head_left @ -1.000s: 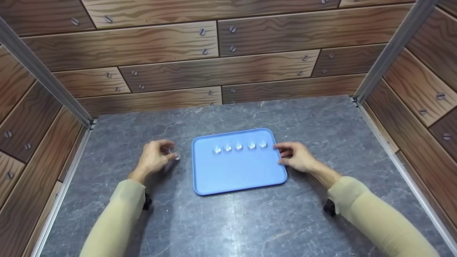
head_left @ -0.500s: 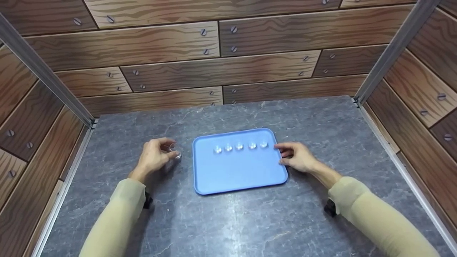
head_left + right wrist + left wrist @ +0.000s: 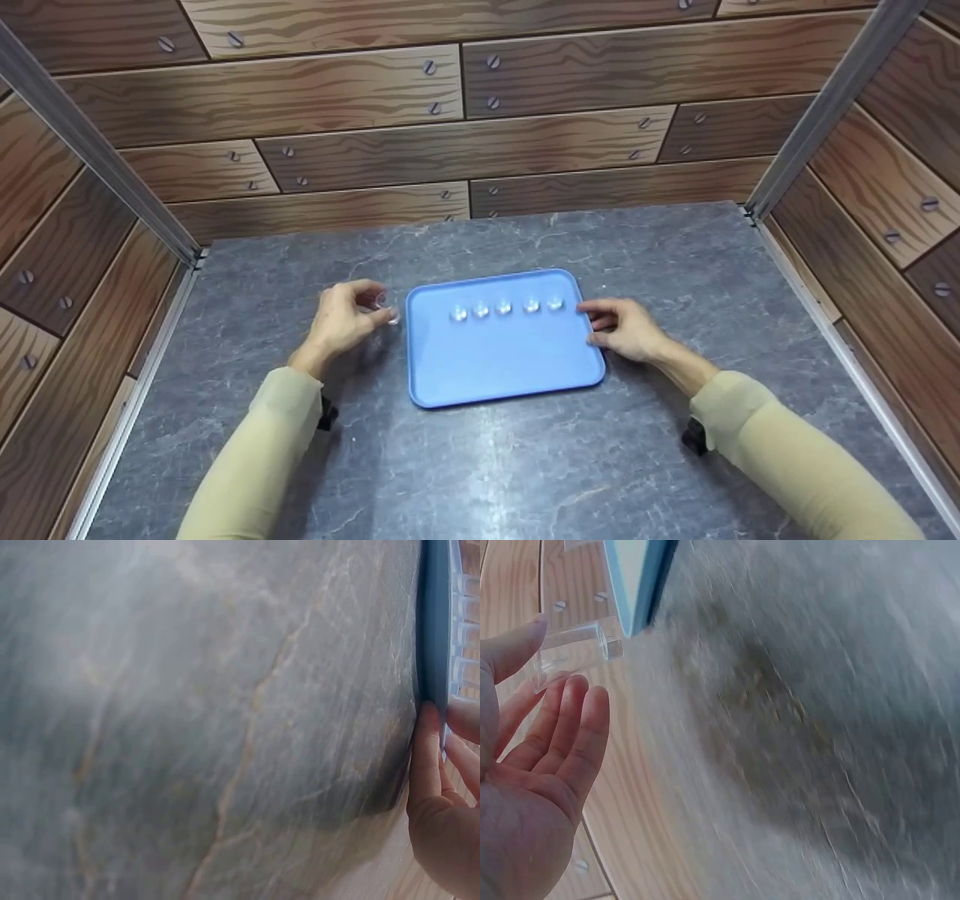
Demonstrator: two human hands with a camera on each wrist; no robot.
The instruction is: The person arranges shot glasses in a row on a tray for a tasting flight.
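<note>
My left hand (image 3: 343, 319) pinches a small clear shot glass (image 3: 574, 652) between thumb and fingertips. In the head view this glass is just left of the blue tray (image 3: 502, 367), raised off the table and tilted sideways. Several similar clear shot glasses (image 3: 503, 306) stand in a row along the far half of the tray. At the tray's right edge, my right hand (image 3: 626, 330) holds the rim. The right wrist view shows its fingers (image 3: 425, 754) against the tray's side, with others across the edge.
The tray lies on a grey marbled table (image 3: 480, 465). Wood-plank patterned walls (image 3: 375, 165) stand at the back and both sides, with metal corner posts (image 3: 832, 112) between them.
My left hand has moved right and slightly away from me with the shot glass, closer to the tray's left edge. The right hand and the row of glasses stay put.
</note>
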